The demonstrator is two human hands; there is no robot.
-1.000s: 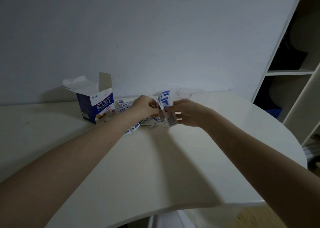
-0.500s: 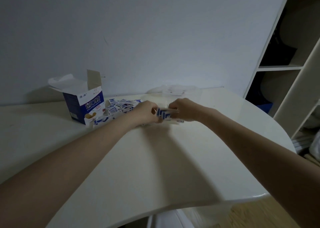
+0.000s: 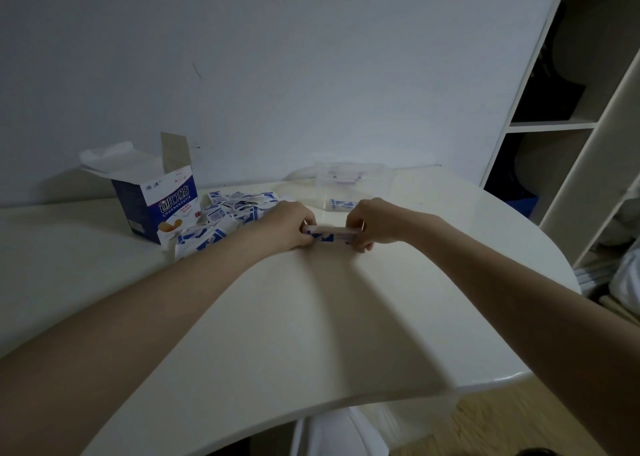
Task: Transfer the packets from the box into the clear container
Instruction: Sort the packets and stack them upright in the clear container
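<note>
A stack of white-and-blue packets [image 3: 328, 235] lies flat just above the white table [image 3: 277, 334], pinched between both hands. My left hand [image 3: 288, 223] grips its left end and my right hand [image 3: 372, 222] grips its right end. A loose heap of packets [image 3: 228, 213] spreads on the table behind my left hand. The open blue-and-white box [image 3: 156, 199] stands at the left with its flaps up. The clear container [image 3: 353, 181] sits at the back near the wall, with a few packets [image 3: 341, 204] inside at its front.
A grey wall runs behind the table. An open shelf unit [image 3: 568, 126] stands at the right. The table's curved edge is at the right and front, with wooden floor [image 3: 502, 421] below.
Both hands brought the bunch of packets down from an upright fan to a flat stack near the table. The camera view shifted a little to the right.
</note>
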